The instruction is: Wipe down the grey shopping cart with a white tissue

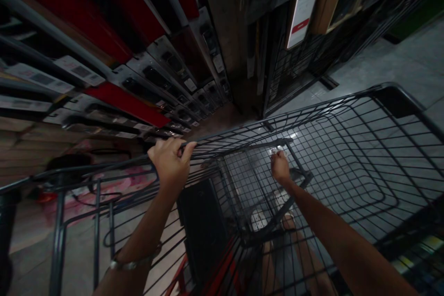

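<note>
A dark wire shopping cart (pixel 294 114) stretches across the lower half of the head view. My left hand (pixel 170 159) is closed round its far top rim, thumb raised along the bar. Over the wire basket, my right hand (pixel 279 166) is curled into a fist beside a loose-looking inner wire frame (pixel 307 176). A small pale glint shows at its fingertips, but what it holds, if anything, I cannot make out. A flat black panel (pixel 201 231) lies inside the cart below my left hand. Through the mesh, my legs and light shoes (pixel 259 220) are visible.
Beyond the rim, shelves hold rows of packaged goods (pixel 173 64) with red strips (pixel 132 101) and price labels (pixel 79 70). A white sign (pixel 305 7) hangs on a dark wire rack (pixel 291 60). Grey tiled floor (pixel 391 64) runs along the right.
</note>
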`<state>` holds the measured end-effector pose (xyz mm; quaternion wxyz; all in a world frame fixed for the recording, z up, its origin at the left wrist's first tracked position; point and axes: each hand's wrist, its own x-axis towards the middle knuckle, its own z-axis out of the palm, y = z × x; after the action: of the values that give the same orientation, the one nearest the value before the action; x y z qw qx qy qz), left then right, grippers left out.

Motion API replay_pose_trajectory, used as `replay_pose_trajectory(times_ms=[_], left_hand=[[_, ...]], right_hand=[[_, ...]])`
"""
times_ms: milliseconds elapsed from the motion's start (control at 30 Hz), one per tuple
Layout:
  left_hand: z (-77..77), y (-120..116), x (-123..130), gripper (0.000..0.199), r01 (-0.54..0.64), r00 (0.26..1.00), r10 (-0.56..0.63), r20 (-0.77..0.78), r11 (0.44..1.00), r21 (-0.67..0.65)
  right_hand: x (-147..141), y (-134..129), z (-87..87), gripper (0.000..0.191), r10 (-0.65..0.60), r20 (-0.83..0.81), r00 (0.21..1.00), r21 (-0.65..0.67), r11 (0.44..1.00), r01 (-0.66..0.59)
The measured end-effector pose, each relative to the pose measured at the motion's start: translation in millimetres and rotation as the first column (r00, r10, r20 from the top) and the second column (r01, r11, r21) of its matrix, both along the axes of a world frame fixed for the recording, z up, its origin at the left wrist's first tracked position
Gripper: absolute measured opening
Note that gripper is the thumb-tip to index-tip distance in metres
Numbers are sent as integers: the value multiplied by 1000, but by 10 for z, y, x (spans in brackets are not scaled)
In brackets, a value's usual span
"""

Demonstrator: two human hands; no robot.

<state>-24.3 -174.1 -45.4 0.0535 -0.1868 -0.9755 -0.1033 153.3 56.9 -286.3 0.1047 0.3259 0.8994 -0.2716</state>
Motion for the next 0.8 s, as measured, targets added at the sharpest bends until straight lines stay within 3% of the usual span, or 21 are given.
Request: replay_pose_trajectory(times_ms=[167,300,400,467,533,600,700,800], left_hand=[[-22,-40,-10,36,-6,1000,6,0,999,-39],[-83,-16,71,46,24,993,-32,-115,998,-65],[-145,107,334,49,130,958,-137,-253,991,-45],[-228,234,626,40,245,933,-242,-267,969,-26],[-373,375,974,33,365,925,-359,-123,931,30],[-588,505,1321,32,431,866,-442,233,897,99],[-1007,634,1730,39,312,705,-287,649,947,79],[-1442,685,1953,46,213,671,-153,725,977,9]], right_hand=[[-23,131,144,23,96,85,992,44,994,-100],[-78,317,295,26,183,121,976,81,978,-193],[-119,369,336,24,200,157,967,98,971,-216],[-131,359,326,24,208,187,960,91,969,-228],[-109,322,305,23,245,212,946,67,962,-264],[-37,259,284,20,318,229,920,25,943,-332],[164,131,269,23,467,237,852,-63,882,-467],[382,38,264,24,589,221,777,-128,808,-576]])
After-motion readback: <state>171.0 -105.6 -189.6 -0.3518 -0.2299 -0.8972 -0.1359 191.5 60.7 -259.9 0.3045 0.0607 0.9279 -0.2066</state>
